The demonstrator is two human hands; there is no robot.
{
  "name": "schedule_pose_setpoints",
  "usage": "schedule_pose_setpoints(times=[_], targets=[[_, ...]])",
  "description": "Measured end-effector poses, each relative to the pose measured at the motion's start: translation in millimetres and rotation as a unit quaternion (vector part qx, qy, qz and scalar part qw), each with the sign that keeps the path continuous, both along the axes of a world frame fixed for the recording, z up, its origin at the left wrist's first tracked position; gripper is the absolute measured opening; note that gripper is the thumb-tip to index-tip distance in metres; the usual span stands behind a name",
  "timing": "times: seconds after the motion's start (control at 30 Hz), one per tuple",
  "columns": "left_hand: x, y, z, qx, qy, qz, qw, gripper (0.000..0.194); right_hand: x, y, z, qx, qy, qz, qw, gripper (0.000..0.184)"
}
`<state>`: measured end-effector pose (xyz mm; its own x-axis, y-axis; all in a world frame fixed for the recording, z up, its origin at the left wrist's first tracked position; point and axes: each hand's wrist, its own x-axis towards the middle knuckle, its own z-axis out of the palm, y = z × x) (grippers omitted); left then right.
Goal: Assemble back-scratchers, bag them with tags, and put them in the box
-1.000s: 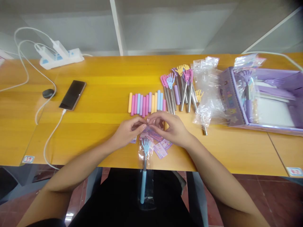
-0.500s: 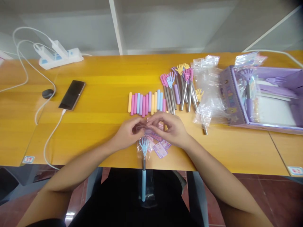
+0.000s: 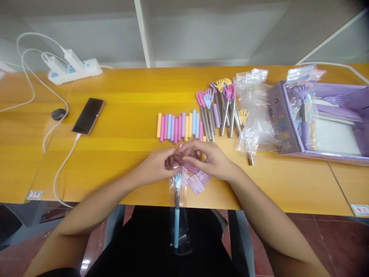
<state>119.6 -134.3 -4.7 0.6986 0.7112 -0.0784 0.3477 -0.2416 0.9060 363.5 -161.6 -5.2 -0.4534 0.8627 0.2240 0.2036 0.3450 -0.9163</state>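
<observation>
A blue back scratcher (image 3: 177, 223) with a hand-shaped head and metal shaft hangs inside a clear plastic bag (image 3: 183, 240) over the table's front edge. My left hand (image 3: 161, 163) is closed on the bag's top, thumb just above the scratcher's head. Beside it, my right hand (image 3: 211, 159) is curled, its fingertips meeting the left fingers at the bag's upper edge; the exact grip is partly hidden. Under and beside the right hand lie several small pink and purple printed cards (image 3: 196, 184).
Coloured handle tubes (image 3: 178, 129) lie in a row beyond my hands. Right of them are back scratchers with bare metal shafts (image 3: 226, 111), empty plastic bags (image 3: 255, 111) and a purple box (image 3: 291, 127). A phone (image 3: 88, 116), black mouse (image 3: 58, 114) and power strip (image 3: 75, 72) are leftward.
The bagged back scratcher has shifted slightly down and right. My left hand has moved a little toward the right hand, and its fingers have curled in closer around the bag's top.
</observation>
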Motion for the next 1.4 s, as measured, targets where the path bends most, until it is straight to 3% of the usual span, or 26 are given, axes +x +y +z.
schedule_pose_setpoints(times=[0.3, 0.6, 0.7, 0.83, 0.97, 1.1, 1.17, 1.27, 1.3, 1.4], targets=[[-1.0, 3.0, 0.2, -0.055, -0.008, 0.007, 0.998, 0.018, 0.1, 1.8, 1.7, -0.036, -0.018, 0.026, 0.999, 0.018], [-3.8, 3.9, -3.8, -0.181, -0.082, -0.037, 0.979, 0.036, 3.3, 2.7, 3.4, -0.081, -0.051, 0.057, 0.994, 0.039], [-5.7, 5.5, -2.9, -0.194, -0.08, -0.048, 0.977, 0.041, 2.4, 4.7, 4.7, -0.086, -0.044, 0.067, 0.993, 0.04], [-7.6, 8.8, -1.9, -0.181, -0.082, -0.038, 0.979, 0.034, 0.1, 4.0, 14.2, -0.095, -0.032, 0.065, 0.993, 0.04], [-10.8, 11.7, 2.3, -0.17, -0.107, -0.038, 0.979, 0.027, -6.7, -29.5, 27.1, -0.144, -0.104, -0.008, 0.984, 0.057], [-15.4, 10.4, 2.5, -0.198, -0.139, -0.042, 0.969, 0.035, -34.2, -96.7, 14.0, -0.225, -0.105, -0.027, 0.968, 0.088], [-16.3, 8.4, -1.3, -0.227, -0.155, -0.049, 0.96, 0.04, -51.3, -127.1, 0.0, -0.24, -0.053, -0.05, 0.968, 0.079], [-14.1, 6.4, -8.8, -0.25, -0.22, -0.065, 0.941, 0.051, -55.5, -152.0, -8.2, -0.214, -0.011, -0.105, 0.971, 0.03], [-12.8, 6.5, -10.6, -0.255, -0.248, -0.071, 0.932, 0.054, -46.4, -153.8, -3.7, -0.192, -0.014, -0.131, 0.973, 0.019], [-9.3, 8.9, -11.7, -0.263, -0.298, -0.073, 0.915, 0.061, 14.5, -139.3, 33.1, -0.085, -0.067, -0.256, 0.961, 0.026]])
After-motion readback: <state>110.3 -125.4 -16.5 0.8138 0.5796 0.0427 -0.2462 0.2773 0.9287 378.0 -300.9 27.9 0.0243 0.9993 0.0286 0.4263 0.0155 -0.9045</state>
